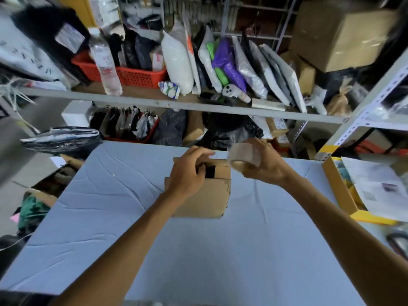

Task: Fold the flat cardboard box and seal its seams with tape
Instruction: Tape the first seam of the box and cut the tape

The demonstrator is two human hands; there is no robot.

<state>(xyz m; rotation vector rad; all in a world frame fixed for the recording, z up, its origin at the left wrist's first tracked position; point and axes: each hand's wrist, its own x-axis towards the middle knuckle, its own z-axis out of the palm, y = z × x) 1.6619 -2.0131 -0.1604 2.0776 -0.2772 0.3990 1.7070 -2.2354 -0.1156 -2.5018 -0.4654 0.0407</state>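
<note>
Your counter (132, 217) is covered in a pale cloth, and the cardboard box (205, 199) stands near its middle, already folded up. Your left hand (187, 173) is curled over the box's top flaps, gripping them. Your right hand (268, 166) is wrapped around the tape roll (244, 156), held just above the box's far right corner. Beyond, a shelf (154, 100) carries a red basket (136, 76) and a water bottle (106, 62).

the cardboard box (205, 195) stands on the table (110, 217), toward its far edge. the left hand (187, 173) holds the box's top; the right hand (262, 166) holds the tape roll (244, 156) above the box's far right corner. behind the table runs a shelf (132, 99), with a bottle (106, 62) in front of a basket (136, 76). a tray (340, 188) of papers lies at the table's right
</note>
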